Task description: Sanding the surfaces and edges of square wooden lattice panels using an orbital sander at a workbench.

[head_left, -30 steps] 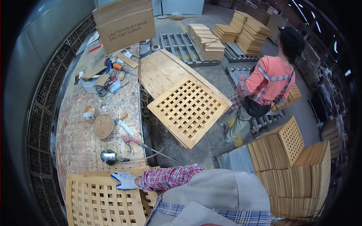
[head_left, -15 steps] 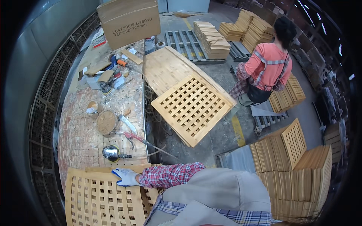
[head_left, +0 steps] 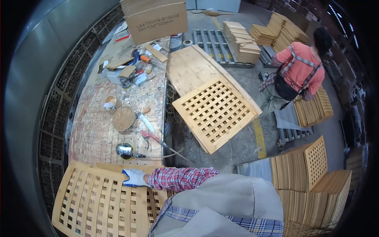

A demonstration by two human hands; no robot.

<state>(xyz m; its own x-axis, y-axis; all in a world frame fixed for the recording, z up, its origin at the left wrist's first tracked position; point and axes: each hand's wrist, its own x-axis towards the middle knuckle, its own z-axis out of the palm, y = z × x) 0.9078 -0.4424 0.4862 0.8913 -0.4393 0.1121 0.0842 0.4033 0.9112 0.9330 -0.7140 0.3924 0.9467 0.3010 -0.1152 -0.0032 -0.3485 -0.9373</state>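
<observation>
My right hand (head_left: 136,178), in a white glove with blue fingers, grips the far right part of a wooden lattice panel (head_left: 92,199) at the lower left. The panel has square holes and a plain frame, and it sits tilted above another lattice panel (head_left: 154,203) that shows at its right. Its near end runs out of the picture. A red-and-blue plaid sleeve covers my right forearm. My left hand is not in view.
On the worktable lie a sander (head_left: 125,151), red air gun (head_left: 152,138), knife (head_left: 145,121), tub of brown paste (head_left: 124,118) and orange-handled tool (head_left: 145,59). Another lattice panel (head_left: 215,112) rests on boards beyond the table's edge. Panel stacks (head_left: 300,173) stand right; a co-worker (head_left: 300,71) stands behind.
The held panel has shifted left and tilted, its far left corner now higher. My right hand stays on it. The whole view has swung slightly, moving the surroundings to the right.
</observation>
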